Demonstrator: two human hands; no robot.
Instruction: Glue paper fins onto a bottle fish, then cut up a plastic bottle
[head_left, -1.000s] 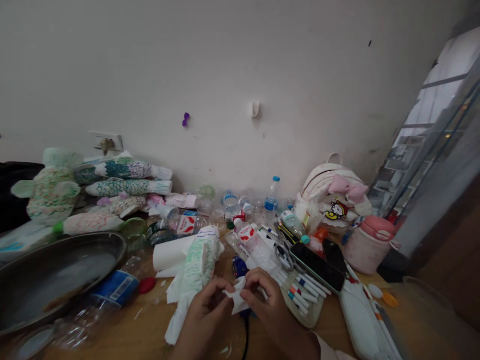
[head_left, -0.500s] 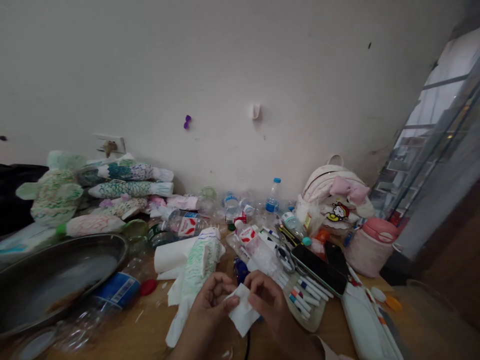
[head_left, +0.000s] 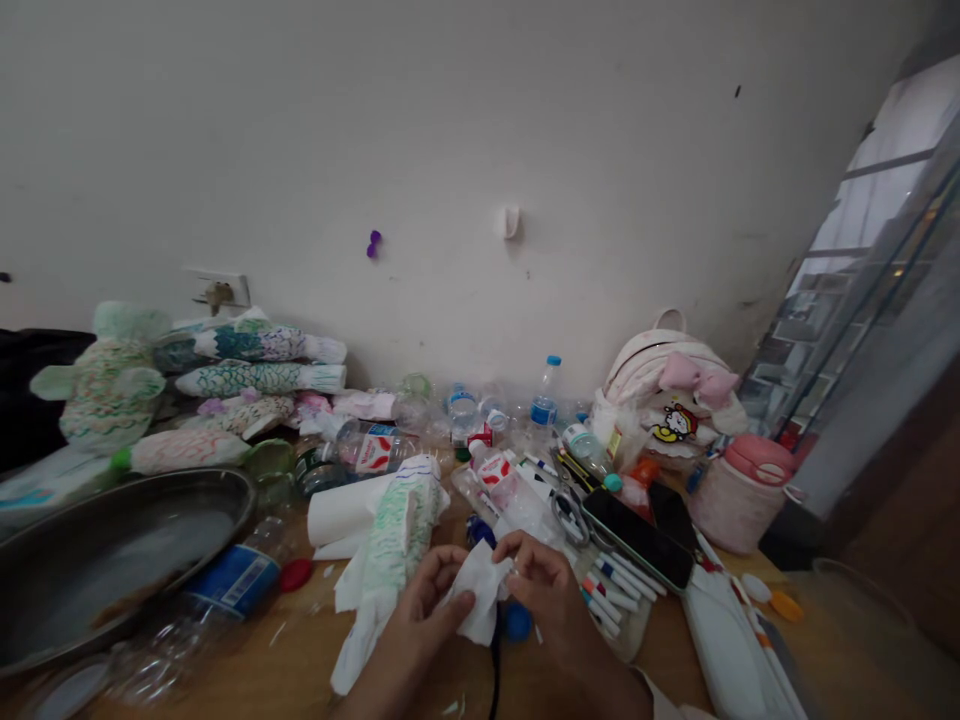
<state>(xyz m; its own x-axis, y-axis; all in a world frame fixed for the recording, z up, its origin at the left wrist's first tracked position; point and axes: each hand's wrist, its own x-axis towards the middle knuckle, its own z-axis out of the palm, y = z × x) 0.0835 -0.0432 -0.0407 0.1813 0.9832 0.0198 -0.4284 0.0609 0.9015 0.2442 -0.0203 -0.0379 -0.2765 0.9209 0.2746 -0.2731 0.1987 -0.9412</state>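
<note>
A small piece of white tissue paper (head_left: 477,592) is held up over the front of the table between my hands. My left hand (head_left: 435,600) pinches its left side between thumb and fingers. At its upper right edge, the fingers of my right hand (head_left: 541,590) are closed on the paper. Just left of my left hand lies a white paper fish (head_left: 401,530) with green scale marks, beside a white paper roll (head_left: 341,515). A blue bottle cap (head_left: 517,622) sits on the table under my right hand. Behind the paper is a dark blue object (head_left: 480,530), partly hidden.
Markers (head_left: 619,580), scissors (head_left: 570,515) and a phone (head_left: 637,538) lie on the right, near a pink flask (head_left: 746,495) and backpack (head_left: 667,390). At left are a large dark pan (head_left: 244,490), a blue-labelled bottle (head_left: 236,580) and several decorated paper fish (head_left: 262,377).
My right hand has shifted slightly right and up along the paper's edge. The paper is now turned and creased differently, and more of the blue cap shows.
</note>
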